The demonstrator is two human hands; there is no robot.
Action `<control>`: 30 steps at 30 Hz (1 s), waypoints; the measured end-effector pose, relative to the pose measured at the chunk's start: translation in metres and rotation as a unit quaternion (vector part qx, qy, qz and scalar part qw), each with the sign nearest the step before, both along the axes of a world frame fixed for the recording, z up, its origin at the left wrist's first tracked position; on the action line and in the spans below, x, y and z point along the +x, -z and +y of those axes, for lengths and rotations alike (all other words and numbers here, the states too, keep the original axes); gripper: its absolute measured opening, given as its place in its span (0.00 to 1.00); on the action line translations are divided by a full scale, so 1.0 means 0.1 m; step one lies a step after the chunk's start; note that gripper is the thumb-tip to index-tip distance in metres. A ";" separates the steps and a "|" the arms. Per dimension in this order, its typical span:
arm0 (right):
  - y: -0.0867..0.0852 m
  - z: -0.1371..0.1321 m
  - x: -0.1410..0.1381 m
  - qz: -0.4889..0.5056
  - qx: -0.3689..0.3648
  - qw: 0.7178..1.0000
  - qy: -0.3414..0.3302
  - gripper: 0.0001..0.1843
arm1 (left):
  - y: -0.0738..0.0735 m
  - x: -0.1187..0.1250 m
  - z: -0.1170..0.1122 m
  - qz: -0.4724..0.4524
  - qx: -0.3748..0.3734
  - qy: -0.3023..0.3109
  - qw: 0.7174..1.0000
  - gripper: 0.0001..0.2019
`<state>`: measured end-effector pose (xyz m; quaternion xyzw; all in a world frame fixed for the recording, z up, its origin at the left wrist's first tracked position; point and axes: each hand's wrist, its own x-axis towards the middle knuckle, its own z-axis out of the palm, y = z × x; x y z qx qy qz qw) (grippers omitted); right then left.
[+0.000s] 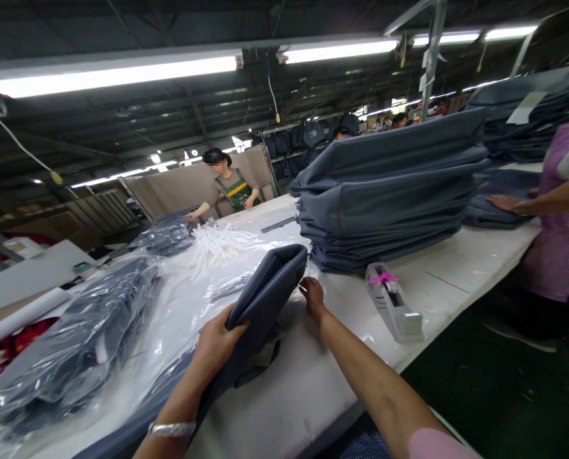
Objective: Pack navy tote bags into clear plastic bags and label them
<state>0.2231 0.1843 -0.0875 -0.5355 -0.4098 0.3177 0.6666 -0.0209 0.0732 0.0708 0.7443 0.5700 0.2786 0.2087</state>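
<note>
A folded blue-grey fabric piece [269, 287] stands tilted over the table, its looped far end raised. My left hand [220, 341] is closed around its near side, thumb on top. Beside the far end, my right hand [313, 298] has its fingers curled together against the fabric's right edge; what they pinch, if anything, is hidden. Under the piece, a darker flap [260, 363] shows. A tape dispenser [394, 303] with a pink ribbon lies to the right of my right hand. Behind it rises a tall stack of folded blue-grey fabric pieces [389, 204].
Pieces in clear plastic bags [88, 331] lie at left, near a heap of white strips [217, 245]. The white table [332, 370] runs under everything. One co-worker [239, 191] stands across it; another in a purple apron [559, 217] stands at right.
</note>
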 end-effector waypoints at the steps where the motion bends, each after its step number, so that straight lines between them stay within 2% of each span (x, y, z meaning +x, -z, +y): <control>1: -0.03 -0.01 0.00 0.024 0.004 1.000 0.000 0.17 | 0.03 0.02 -0.03 0.013 0.007 -0.005 1.000 0.23; 5: -0.24 -0.09 -0.04 0.080 0.032 0.996 -0.011 0.22 | 0.22 0.10 -0.14 0.059 0.027 -0.041 0.997 0.24; 8: -0.44 -0.27 -0.13 0.076 0.061 0.995 -0.036 0.21 | 0.36 0.15 -0.14 0.086 0.041 -0.073 0.993 0.25; 10: -0.51 -0.47 -0.18 0.058 0.072 0.994 -0.058 0.19 | 0.38 0.18 -0.11 0.092 0.046 -0.084 0.991 0.26; 12: -0.51 -0.69 -0.19 0.036 0.068 0.994 -0.080 0.18 | 0.35 0.18 -0.06 0.087 0.043 -0.086 0.992 0.25; 15: -0.35 -1.00 -0.12 0.015 0.039 0.996 -0.085 0.18 | 0.25 0.17 0.03 0.075 0.041 -0.084 0.993 0.25; 19: 0.01 -1.30 -0.10 -0.013 -0.016 1.000 -0.016 0.24 | 0.16 0.15 0.12 0.070 0.040 -0.079 0.994 0.24; 21: 0.19 -1.42 -0.20 -0.026 -0.053 0.998 -0.029 0.27 | 0.13 0.13 0.15 0.064 0.035 -0.079 0.994 0.24; 23: 0.32 -1.52 -0.37 -0.038 -0.087 0.993 -0.076 0.26 | 0.10 0.12 0.17 0.054 0.037 -0.078 0.995 0.23; 26: 0.40 -1.55 -0.62 -0.077 -0.116 0.981 -0.137 0.22 | 0.06 0.10 0.20 0.046 0.045 -0.070 0.995 0.22; 30: 0.33 -1.38 -0.78 -0.131 -0.154 0.961 -0.190 0.23 | 0.04 0.10 0.23 0.049 0.045 -0.071 0.995 0.22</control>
